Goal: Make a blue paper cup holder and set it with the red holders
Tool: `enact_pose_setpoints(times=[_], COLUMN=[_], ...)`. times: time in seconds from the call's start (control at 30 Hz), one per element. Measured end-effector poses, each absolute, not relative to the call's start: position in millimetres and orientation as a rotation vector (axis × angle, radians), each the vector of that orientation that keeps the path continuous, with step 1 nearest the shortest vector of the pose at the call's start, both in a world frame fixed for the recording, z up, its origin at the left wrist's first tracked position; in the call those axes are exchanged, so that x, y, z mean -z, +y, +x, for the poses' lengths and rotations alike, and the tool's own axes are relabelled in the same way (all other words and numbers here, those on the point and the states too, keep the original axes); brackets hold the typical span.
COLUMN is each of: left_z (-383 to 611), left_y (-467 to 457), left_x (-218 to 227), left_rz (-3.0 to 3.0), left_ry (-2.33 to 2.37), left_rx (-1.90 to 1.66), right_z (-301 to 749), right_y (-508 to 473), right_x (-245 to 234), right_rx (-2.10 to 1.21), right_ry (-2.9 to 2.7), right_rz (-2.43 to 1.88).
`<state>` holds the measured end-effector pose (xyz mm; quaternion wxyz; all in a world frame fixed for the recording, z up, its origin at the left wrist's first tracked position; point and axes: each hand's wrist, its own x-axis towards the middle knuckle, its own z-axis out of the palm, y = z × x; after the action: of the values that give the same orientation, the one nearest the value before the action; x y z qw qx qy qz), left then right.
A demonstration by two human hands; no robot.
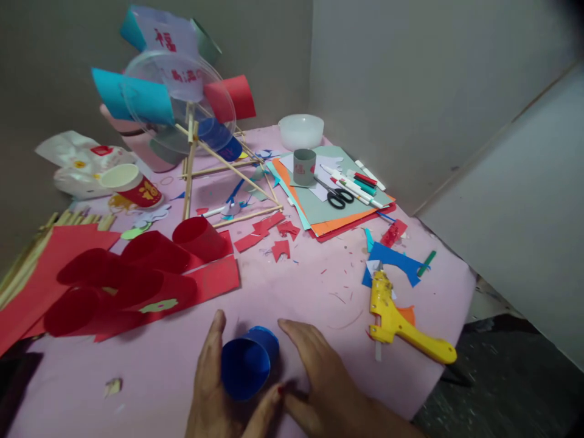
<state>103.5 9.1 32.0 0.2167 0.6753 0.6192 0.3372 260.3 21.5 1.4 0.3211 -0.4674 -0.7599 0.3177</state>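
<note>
A blue paper tube point(249, 362) lies on the pink table cover point(292, 286) near the front edge. My left hand point(212, 389) cups its left side, fingers curled against it and thumb under its mouth. My right hand point(322, 380) rests flat on the cover just right of the tube, fingers stretched out, touching the tube's side at most lightly.
A yellow glue gun point(401, 322) lies to the right. Red paper tubes and sheets point(132, 274) lie at the left. A stick-framed paper wheel point(182, 103) stands behind, with scissors point(337, 196), pens, a grey tube point(304, 166), a white bowl point(301, 131) and coloured sheets at the back right.
</note>
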Motion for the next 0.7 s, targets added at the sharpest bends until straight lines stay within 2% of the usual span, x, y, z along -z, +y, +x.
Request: enact_pose_setpoints(times=[0.3, 0.7], left_z=[94.1, 92.8], left_y=[18.2, 18.0], left_x=[-26.9, -15.4], left_rz=[2.166, 2.242], left_ry=[1.706, 1.648], left_rx=[-0.658, -0.709], right_z=[255.5, 259.8], right_y=[19.8, 12.1], right_x=[6.5, 26.7], right_rx=[-0.703, -0.524], right_ry=[-2.052, -2.011], right_rz=[-1.228, -1.182])
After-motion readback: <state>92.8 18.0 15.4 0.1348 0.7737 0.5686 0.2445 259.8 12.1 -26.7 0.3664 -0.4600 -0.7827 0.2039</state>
